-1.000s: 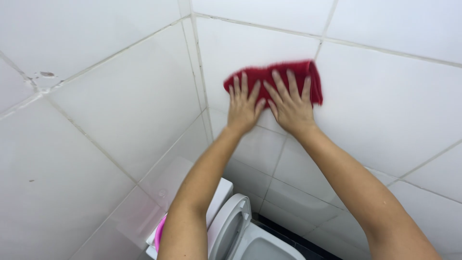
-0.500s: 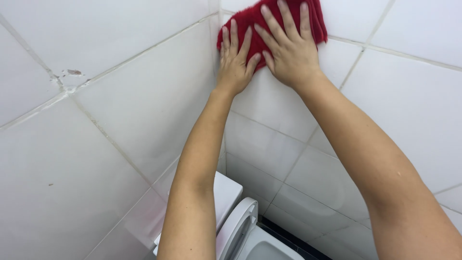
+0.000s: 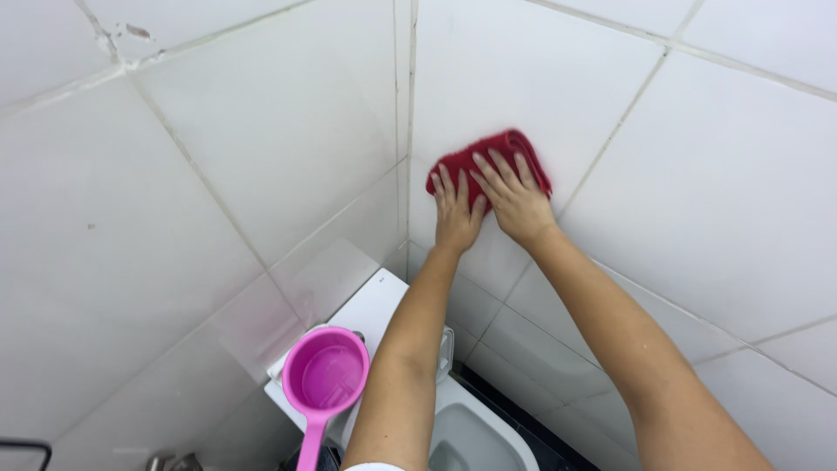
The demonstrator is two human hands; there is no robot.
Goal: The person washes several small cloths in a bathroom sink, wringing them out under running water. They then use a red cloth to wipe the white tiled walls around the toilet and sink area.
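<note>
Seen from above, both hands press a folded red cloth [image 3: 488, 166] flat against a white tiled wall [image 3: 697, 174] near the corner. The left hand [image 3: 456, 209] and right hand [image 3: 514, 196] lie fingers spread, not gripping. Below, a pink scoop [image 3: 324, 375] rests on the toilet tank [image 3: 370, 305]; the unclamped cloth could slip and fall.

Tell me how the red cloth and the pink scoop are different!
The red cloth is soft and folded; the pink scoop is a hard round cup with a long handle. The cloth is dark red, the scoop bright pink. The cloth is pressed flat against the white wall tile under the left hand and right hand; the scoop sits untouched on the toilet tank below. Both are reddish in colour.
</note>
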